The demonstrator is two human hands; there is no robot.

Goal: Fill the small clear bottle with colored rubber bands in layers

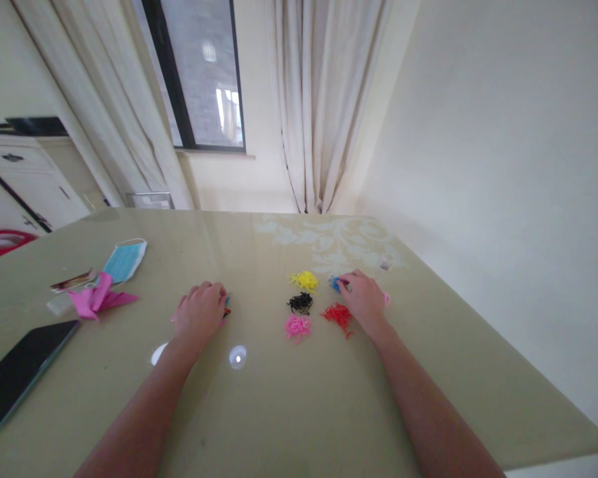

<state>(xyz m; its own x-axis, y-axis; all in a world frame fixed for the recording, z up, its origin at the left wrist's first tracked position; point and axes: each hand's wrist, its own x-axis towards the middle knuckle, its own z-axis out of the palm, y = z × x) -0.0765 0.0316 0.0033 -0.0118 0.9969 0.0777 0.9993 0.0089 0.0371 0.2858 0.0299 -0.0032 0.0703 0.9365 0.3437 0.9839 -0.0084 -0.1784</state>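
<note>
Soft, even light is filling the room; round glare spots are shining on the glossy surface (279, 411), reflections are showing in the window (204, 73), and wide-angle distortion is stretching the edges.

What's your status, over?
Right hand at blue pile; left hand over mixed bits. Red pile beside right hand.

The counter (284, 411) is glossy and smooth, mirroring bright spots of light, with a pale floral pattern that looks frosted. The yellow strands (305, 281), black strands (300, 303), pink strands (298, 326) and red strands (337, 317) look rubbery or plastic. The face mask (125, 261) looks like pleated non-woven cloth; the flat device (24, 372) has a glossy black face. The curtain (319, 99) is matt, softly folded cloth, the wall (503, 166) smooth and matt, the windowpane (204, 73) reflective glass.
</note>
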